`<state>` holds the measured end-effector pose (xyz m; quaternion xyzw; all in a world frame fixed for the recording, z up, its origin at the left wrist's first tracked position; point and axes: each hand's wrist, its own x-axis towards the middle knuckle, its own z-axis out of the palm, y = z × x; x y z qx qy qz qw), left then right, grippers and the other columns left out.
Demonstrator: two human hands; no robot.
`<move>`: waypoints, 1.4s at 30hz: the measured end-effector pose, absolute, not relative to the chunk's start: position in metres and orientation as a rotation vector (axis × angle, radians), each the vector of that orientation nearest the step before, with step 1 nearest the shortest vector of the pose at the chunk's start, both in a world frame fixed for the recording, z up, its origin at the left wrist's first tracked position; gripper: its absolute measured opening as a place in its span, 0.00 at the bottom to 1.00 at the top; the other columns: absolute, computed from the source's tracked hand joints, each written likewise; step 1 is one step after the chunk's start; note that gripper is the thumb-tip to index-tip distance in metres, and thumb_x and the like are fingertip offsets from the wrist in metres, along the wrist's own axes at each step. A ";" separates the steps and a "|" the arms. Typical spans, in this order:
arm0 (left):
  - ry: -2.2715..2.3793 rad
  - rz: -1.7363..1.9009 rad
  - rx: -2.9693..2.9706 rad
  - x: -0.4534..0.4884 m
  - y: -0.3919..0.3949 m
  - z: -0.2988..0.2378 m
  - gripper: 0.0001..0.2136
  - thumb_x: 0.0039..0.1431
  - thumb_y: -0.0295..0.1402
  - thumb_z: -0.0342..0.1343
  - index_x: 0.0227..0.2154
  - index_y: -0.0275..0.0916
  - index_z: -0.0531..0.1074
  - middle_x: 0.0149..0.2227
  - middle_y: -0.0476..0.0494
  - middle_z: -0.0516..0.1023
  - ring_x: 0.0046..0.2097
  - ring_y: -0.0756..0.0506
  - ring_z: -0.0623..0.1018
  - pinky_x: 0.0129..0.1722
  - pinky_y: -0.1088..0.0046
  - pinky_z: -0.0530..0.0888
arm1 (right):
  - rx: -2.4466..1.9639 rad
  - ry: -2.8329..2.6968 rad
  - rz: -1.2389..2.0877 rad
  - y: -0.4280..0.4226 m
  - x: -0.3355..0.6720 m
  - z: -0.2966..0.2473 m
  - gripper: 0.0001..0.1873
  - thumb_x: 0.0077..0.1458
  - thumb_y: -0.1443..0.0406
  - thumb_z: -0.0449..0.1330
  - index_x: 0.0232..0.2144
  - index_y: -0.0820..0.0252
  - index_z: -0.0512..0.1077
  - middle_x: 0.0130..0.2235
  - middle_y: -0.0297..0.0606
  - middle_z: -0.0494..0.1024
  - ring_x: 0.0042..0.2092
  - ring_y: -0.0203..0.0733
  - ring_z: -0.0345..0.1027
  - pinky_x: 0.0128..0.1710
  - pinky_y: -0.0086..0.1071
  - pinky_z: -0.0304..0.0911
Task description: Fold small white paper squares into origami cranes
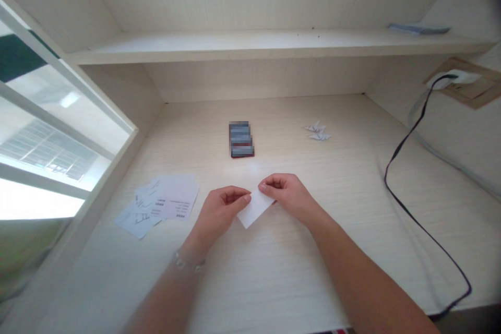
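A small white piece of paper [253, 211] is held between my two hands, just above the desk. My left hand [224, 210] pinches its upper left edge between thumb and fingers. At its upper right, my right hand [288, 194] pinches the sheet the same way. The paper's lower corner points towards me; the parts under my fingertips are hidden. Beyond my hands lies a dark rectangular object [241, 139] with a red edge, its surface blurred. Two small folded paper cranes [319, 131] rest at the back right.
Several printed paper sheets [174, 195] overlap left of my left hand. A black cable [407, 214] runs from a wall socket [465, 79] down the right side of the desk. A shelf [250, 46] spans the back, bearing a flat bluish item [420, 28].
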<state>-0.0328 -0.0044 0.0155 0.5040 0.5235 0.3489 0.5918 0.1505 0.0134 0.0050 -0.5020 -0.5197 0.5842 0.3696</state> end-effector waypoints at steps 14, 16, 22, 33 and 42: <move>1.263 0.904 1.066 -0.036 -0.002 0.011 0.11 0.43 0.35 0.61 0.31 0.36 0.76 0.31 0.41 0.79 0.28 0.47 0.76 0.27 0.73 0.69 | -1.281 -1.311 1.540 0.013 0.146 0.002 0.14 0.45 0.59 0.62 0.31 0.64 0.72 0.22 0.34 0.73 0.24 0.34 0.67 0.26 0.30 0.65; 1.256 0.902 1.058 -0.036 -0.002 0.012 0.11 0.43 0.35 0.61 0.31 0.36 0.76 0.30 0.42 0.79 0.27 0.47 0.75 0.26 0.74 0.69 | -1.265 -1.312 1.550 0.013 0.147 0.002 0.14 0.46 0.58 0.61 0.32 0.64 0.72 0.22 0.35 0.73 0.25 0.34 0.67 0.27 0.30 0.65; 1.263 0.946 1.022 -0.038 -0.002 0.013 0.11 0.43 0.35 0.61 0.30 0.36 0.75 0.28 0.43 0.79 0.26 0.48 0.75 0.25 0.75 0.67 | -1.223 -1.257 1.498 0.016 0.153 0.003 0.14 0.48 0.58 0.59 0.34 0.63 0.73 0.29 0.38 0.75 0.27 0.33 0.67 0.28 0.29 0.65; 1.227 0.902 1.029 -0.037 -0.002 0.011 0.11 0.43 0.35 0.61 0.30 0.36 0.75 0.27 0.43 0.79 0.26 0.48 0.75 0.25 0.74 0.68 | -1.215 -1.308 1.601 0.010 0.145 0.003 0.14 0.46 0.60 0.61 0.33 0.64 0.73 0.22 0.35 0.73 0.24 0.34 0.68 0.27 0.30 0.65; 1.183 0.916 1.040 -0.037 -0.003 0.011 0.09 0.45 0.34 0.60 0.31 0.36 0.74 0.28 0.43 0.78 0.27 0.49 0.74 0.26 0.75 0.68 | -1.195 -1.278 1.645 0.010 0.145 0.005 0.14 0.44 0.61 0.63 0.33 0.64 0.73 0.21 0.34 0.73 0.23 0.33 0.67 0.26 0.29 0.64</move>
